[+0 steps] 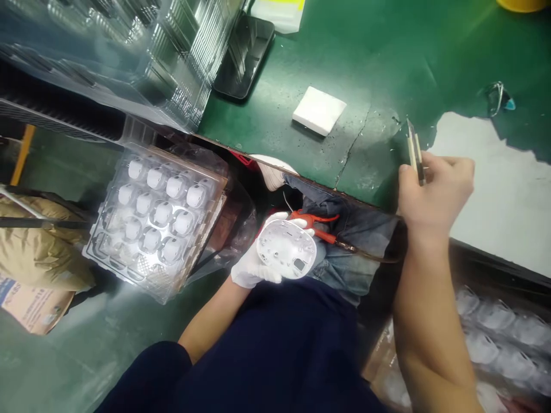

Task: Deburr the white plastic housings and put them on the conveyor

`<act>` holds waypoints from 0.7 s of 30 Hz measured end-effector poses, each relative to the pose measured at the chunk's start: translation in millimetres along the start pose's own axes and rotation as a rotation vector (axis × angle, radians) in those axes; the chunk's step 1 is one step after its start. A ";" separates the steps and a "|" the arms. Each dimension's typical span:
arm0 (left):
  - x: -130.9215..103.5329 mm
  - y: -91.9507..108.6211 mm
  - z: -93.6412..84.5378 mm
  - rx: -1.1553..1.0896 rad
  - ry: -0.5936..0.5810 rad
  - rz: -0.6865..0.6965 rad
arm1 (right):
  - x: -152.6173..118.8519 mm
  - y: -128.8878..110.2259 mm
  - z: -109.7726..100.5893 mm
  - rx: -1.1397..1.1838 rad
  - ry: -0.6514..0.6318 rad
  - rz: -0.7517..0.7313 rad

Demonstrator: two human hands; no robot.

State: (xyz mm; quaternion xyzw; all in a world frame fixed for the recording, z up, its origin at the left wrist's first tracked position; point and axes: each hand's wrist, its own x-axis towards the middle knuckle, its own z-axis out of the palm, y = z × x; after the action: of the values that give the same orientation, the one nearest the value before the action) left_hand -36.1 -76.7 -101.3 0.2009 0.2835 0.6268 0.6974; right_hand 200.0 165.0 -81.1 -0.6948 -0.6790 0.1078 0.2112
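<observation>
My left hand, in a white glove, grips a white plastic housing above my lap. The housing is a rounded shell whose inner side, with small posts and a square cutout, faces up. My bare right hand is closed around a utility knife over the green table, its blade pointing away from me. An orange-handled air gun with a hose lies on my lap, just beyond the housing. On the table sits a white square block, left of the knife.
Clear plastic trays are stacked at the upper left beside a black tray. A blister tray of white parts stands lower left. More white parts sit lower right. Small cutters and a white sheet lie on the table.
</observation>
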 end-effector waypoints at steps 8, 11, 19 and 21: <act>-18.4 2.3 -81.0 -0.209 0.482 -0.098 | -116.7 -8.1 13.9 0.009 -0.304 -0.688; -16.4 -3.9 -126.0 -0.172 0.624 -0.118 | -149.4 -13.7 45.5 -0.422 -0.769 -0.635; 1.1 -18.6 -208.3 -0.143 0.683 -0.109 | -124.3 -14.7 48.3 -0.541 -0.933 -0.492; 4.1 -24.4 -220.8 -0.143 0.684 -0.122 | -121.9 -6.3 27.8 -0.540 -0.967 -0.505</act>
State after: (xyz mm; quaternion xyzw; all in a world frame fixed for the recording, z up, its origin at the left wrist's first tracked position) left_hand -160.2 -92.5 -284.9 -0.0874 0.4674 0.6331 0.6107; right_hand 175.6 48.4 -119.7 -0.4136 -0.8452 0.1817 -0.2856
